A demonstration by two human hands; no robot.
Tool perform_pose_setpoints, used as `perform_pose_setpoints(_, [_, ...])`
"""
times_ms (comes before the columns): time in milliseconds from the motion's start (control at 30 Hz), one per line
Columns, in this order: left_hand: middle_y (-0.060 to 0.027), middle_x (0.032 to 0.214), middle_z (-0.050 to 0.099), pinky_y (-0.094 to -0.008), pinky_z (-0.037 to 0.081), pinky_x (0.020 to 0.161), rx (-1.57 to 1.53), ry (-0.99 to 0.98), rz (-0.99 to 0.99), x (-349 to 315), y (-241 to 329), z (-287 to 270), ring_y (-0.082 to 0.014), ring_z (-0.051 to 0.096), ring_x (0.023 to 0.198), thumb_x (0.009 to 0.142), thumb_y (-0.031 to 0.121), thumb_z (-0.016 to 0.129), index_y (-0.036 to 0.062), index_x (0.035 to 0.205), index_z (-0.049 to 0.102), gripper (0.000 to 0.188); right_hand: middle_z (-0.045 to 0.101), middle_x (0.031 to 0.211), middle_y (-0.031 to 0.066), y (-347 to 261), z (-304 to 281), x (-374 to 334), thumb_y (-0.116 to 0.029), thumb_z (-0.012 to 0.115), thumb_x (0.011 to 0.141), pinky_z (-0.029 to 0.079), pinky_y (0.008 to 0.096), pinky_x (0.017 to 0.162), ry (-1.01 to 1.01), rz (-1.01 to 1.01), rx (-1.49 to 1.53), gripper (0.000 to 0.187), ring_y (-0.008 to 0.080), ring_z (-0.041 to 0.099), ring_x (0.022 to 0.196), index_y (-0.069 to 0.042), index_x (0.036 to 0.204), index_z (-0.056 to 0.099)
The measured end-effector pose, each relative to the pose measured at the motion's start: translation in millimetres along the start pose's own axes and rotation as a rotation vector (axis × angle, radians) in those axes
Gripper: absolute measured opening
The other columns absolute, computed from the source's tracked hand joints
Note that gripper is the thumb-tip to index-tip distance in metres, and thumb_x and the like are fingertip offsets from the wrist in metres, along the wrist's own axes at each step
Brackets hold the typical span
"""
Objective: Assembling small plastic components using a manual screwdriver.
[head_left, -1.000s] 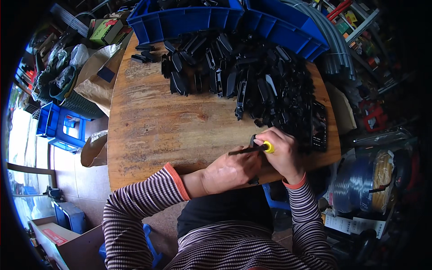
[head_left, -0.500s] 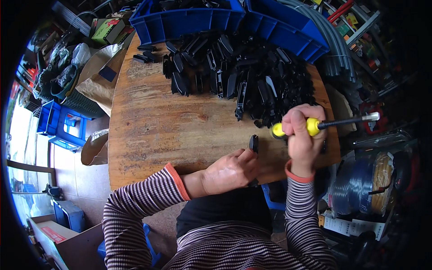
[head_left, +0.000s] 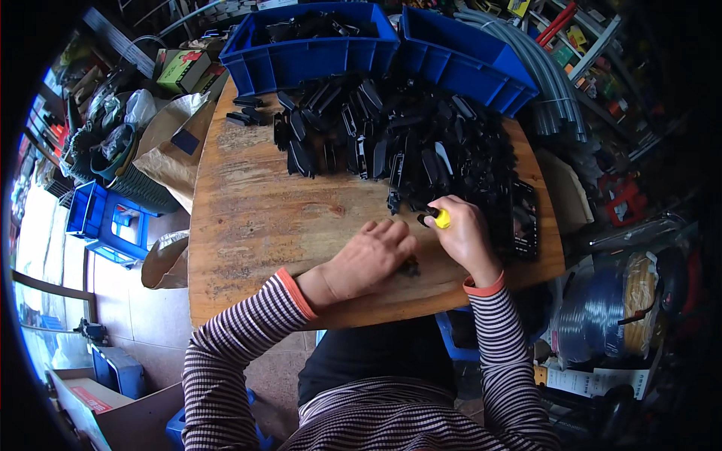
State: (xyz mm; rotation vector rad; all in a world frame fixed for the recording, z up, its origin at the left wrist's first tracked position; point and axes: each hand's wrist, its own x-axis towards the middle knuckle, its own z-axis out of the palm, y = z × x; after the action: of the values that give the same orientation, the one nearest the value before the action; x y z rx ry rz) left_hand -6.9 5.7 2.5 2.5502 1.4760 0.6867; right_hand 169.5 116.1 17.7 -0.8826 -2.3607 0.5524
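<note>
My right hand (head_left: 462, 229) is closed around a screwdriver (head_left: 442, 219); the end of its yellow handle shows, while the shaft is hidden. A small black piece (head_left: 425, 219) shows by the fingertips; whether it is touched is unclear. Left of it, my left hand (head_left: 368, 259) is low over the wooden table (head_left: 256, 240), knuckles up and fingers curled. A black plastic part (head_left: 410, 267) peeks out from under that hand, mostly hidden by it. Just beyond both hands lies a big heap of black plastic parts (head_left: 376, 128).
Two blue crates (head_left: 312, 64) (head_left: 466, 71) stand behind the heap, the left one holding black parts. A dark phone-like device (head_left: 524, 218) lies at the table's right side. Brown paper bags (head_left: 169, 150) stand off the left edge; wrapped coils (head_left: 609, 308) are at the right.
My right hand has come left and turned, so the screwdriver's shaft no longer shows. My left hand has moved up and left, and the black part it held upright is now mostly covered.
</note>
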Motion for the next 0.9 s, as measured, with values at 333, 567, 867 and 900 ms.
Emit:
perform_pose_setpoints(333, [-0.0118,0.094,0.058,-0.0345,0.052,0.071,-0.380,0.775,-0.508,0.4,-45.4,-33.8,-0.0262,0.062,0.082,0.073,-0.007,0.065,0.0054,0.105,0.056,0.035,0.062,0.087,0.0137,1.2,-5.3,-6.1,0.004,0.068,0.072,0.051,0.0356,0.066,-0.152,-0.074,-0.006,0.019,0.0322,0.064,0.077,0.001,0.091,0.065])
perform_pose_setpoints(567, [-0.0124,0.090,0.059,-0.0378,0.050,0.074,0.171,0.334,-0.175,51.6,-27.8,-8.9,-0.0289,0.061,0.084,0.075,0.001,0.064,0.0071,0.105,0.059,0.031,0.061,0.086,0.0115,-10.8,-34.7,-38.7,0.005,0.070,0.074,0.051,0.0311,0.066,-0.033,-0.043,0.049,0.019,0.0264,0.065,0.076,0.001,0.092,0.065])
perform_pose_setpoints(867, [-0.0179,0.091,0.059,-0.0402,0.051,0.071,-0.145,0.073,-0.371,35.8,-36.8,-48.7,-0.0298,0.063,0.081,0.072,0.001,0.065,0.0042,0.109,0.059,0.038,0.066,0.083,0.0102,-4.3,-57.0,-62.7,0.000,0.070,0.077,0.050,0.0282,0.066,-0.048,0.094,0.307,0.016,0.0209,0.066,0.073,0.000,0.092,0.063])
perform_pose_setpoints(900, [-0.0187,0.092,0.059,-0.0403,0.051,0.069,-0.322,-0.026,-0.363,30.2,-33.9,-57.3,-0.0304,0.063,0.080,0.072,0.002,0.065,0.0034,0.110,0.058,0.039,0.066,0.084,0.0107,-6.1,-57.6,-62.1,-0.001,0.070,0.078,0.050,0.0276,0.067,-0.067,0.132,0.338,0.015,0.0199,0.066,0.074,0.000,0.091,0.062])
